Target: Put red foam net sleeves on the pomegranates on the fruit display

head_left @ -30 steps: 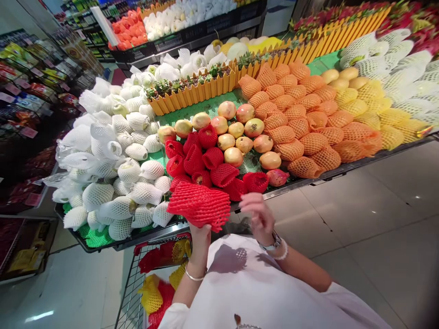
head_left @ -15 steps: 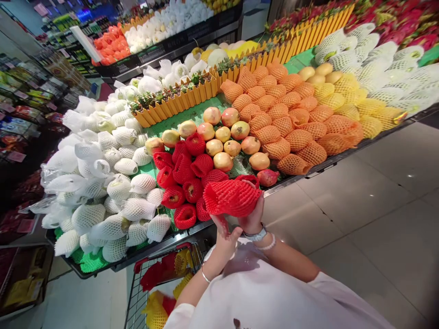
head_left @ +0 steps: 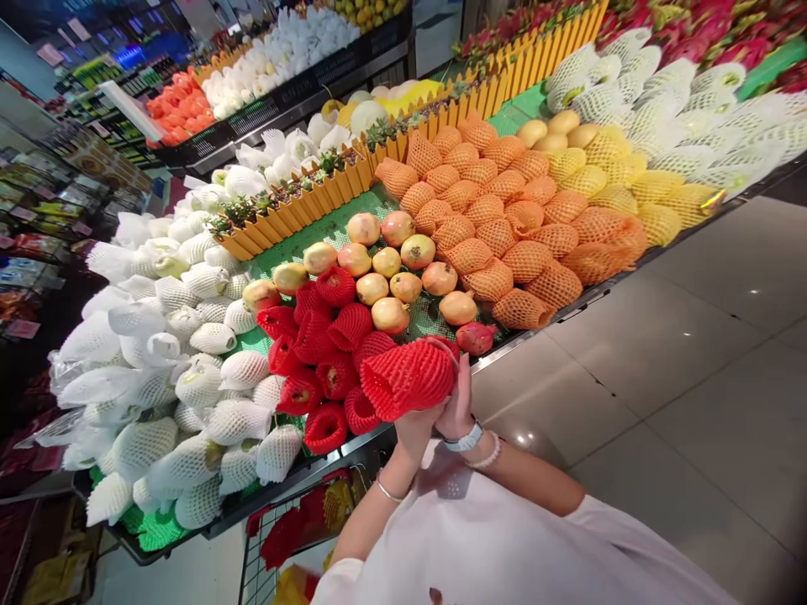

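Note:
Both my hands hold a bundle of red foam net sleeves [head_left: 407, 378] over the front edge of a fruit stand [head_left: 542, 323]. My left hand [head_left: 413, 427] grips the bundle from below, fingers closed. My right hand [head_left: 459, 397] is pressed against its right side, fingers closed on the nets. Behind the bundle lie several fruits in red nets [head_left: 315, 353] and several bare pomegranates [head_left: 391, 315]. One small red pomegranate [head_left: 475, 338] lies just right of my right hand.
Fruit in white nets [head_left: 182, 370] fills the left of the stand, fruit in orange nets [head_left: 504, 218] and yellow nets [head_left: 605, 181] the right. A shopping cart [head_left: 296, 521] with red and yellow nets stands below my arms. Tiled floor [head_left: 681, 361] lies to the right.
The net bundle moved from my left hand alone, low at the left, up and right to the stand's edge. My right hand closed on it. The view shifted left.

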Motion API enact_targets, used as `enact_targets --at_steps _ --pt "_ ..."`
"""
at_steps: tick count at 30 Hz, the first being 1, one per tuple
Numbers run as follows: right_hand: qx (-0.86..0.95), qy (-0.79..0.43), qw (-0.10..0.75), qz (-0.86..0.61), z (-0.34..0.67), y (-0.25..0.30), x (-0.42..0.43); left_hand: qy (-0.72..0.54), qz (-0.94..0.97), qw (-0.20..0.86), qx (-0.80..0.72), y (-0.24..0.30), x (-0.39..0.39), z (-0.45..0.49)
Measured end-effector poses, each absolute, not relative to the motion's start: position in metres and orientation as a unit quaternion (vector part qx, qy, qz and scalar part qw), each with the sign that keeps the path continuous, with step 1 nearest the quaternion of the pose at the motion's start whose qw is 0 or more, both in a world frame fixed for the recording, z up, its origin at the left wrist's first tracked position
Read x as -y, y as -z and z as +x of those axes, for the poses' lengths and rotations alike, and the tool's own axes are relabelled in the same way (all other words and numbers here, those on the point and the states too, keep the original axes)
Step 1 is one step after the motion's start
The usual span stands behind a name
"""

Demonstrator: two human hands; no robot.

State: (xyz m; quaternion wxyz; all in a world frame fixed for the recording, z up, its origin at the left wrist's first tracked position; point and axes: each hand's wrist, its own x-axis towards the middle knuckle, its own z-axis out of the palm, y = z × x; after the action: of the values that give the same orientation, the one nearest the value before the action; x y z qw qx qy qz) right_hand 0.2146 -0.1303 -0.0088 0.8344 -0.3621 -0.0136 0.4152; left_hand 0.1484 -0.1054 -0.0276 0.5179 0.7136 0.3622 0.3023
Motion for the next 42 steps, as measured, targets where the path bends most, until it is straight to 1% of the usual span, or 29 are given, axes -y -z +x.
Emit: enact_targets --at_steps 6,9,11,14,17,20,23,25,27,32,34,37,39,42 --pt "-0.02 -0.416 0.832 -0.366 0.253 0.012 0.106 -0.4 0.635 0.507 -0.424 0.019 0.079 0.182" --pt "0.028 -0.428 0.826 -0.367 0.284 0.018 0.096 -0.427 0.641 0.489 -0.41 0.011 0.059 0.202" --pt "0.103 -0.4 0.809 -0.419 0.308 0.025 0.093 -0.434 0.644 0.49 -0.396 0.011 0.046 0.213" --pt "0.25 -0.348 0.746 -0.51 0.341 0.042 0.089 -0.439 0.648 0.48 -0.395 0.024 0.034 0.225" --pt "0.363 -0.367 0.663 -0.542 0.357 0.062 0.085 -0.434 0.68 0.426 -0.41 0.048 0.032 0.233" --pt "0.394 -0.36 0.627 -0.567 0.361 0.08 0.085 -0.392 0.722 0.356 -0.445 0.067 0.035 0.237" --pt "0.4 -0.349 0.609 -0.59 0.36 0.088 0.094 -0.346 0.754 0.32 -0.457 0.075 0.04 0.236" --pt "0.412 -0.334 0.594 -0.605 0.358 0.088 0.101 -0.323 0.769 0.318 -0.452 0.076 0.043 0.235" --pt "0.453 -0.298 0.559 -0.627 0.356 0.084 0.107 -0.304 0.777 0.327 -0.444 0.075 0.045 0.234" --pt "0.566 -0.163 0.428 -0.685 0.358 0.067 0.107 -0.3 0.758 0.398 -0.421 0.073 0.048 0.228" --pt "0.594 -0.136 0.361 -0.706 0.361 0.061 0.102 -0.3 0.743 0.424 -0.421 0.072 0.049 0.226" --pt "0.615 -0.109 0.28 -0.729 0.367 0.056 0.092 -0.298 0.741 0.426 -0.424 0.071 0.052 0.226" --pt "0.615 -0.095 0.258 -0.739 0.369 0.055 0.085 -0.294 0.746 0.415 -0.431 0.071 0.056 0.227" --pt "0.616 -0.074 0.251 -0.743 0.37 0.055 0.078 -0.291 0.743 0.391 -0.459 0.071 0.063 0.227"
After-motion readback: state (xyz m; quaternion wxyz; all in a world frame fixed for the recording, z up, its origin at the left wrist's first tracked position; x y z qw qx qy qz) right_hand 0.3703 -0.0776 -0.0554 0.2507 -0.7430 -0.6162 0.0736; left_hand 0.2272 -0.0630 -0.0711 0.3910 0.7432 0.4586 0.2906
